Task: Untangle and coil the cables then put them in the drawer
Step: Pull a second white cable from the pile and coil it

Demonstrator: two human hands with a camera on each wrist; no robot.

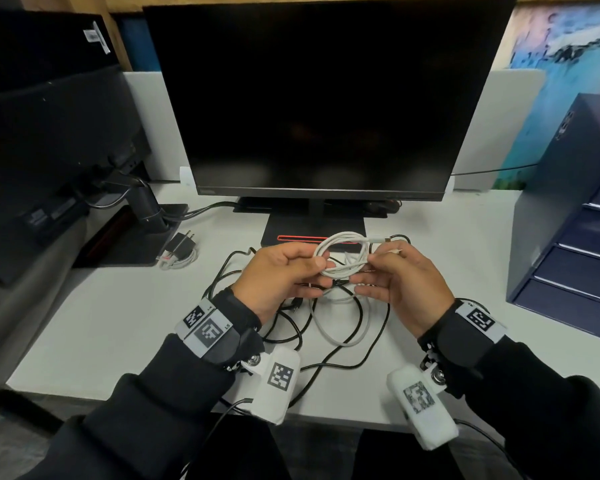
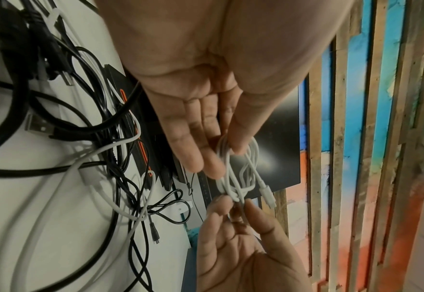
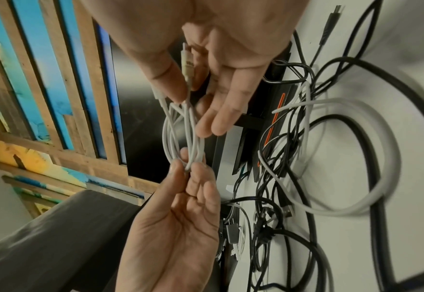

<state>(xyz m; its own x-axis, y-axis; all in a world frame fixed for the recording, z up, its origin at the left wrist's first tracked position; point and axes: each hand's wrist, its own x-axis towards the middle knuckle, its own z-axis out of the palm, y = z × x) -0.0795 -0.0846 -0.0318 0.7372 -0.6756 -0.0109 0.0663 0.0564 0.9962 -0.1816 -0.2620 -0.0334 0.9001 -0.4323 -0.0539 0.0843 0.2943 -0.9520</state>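
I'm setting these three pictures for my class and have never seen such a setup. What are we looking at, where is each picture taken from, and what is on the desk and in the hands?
There is no machine here, only a person's two bare hands, filmed from the head and from each wrist. The head picture looks down at the desk. The other two pictures look along each hand. The left hand and the right hand each pinch a coiled white cable and hold it above the desk. Below it lie tangled black and white cables, in front of a dark monitor.
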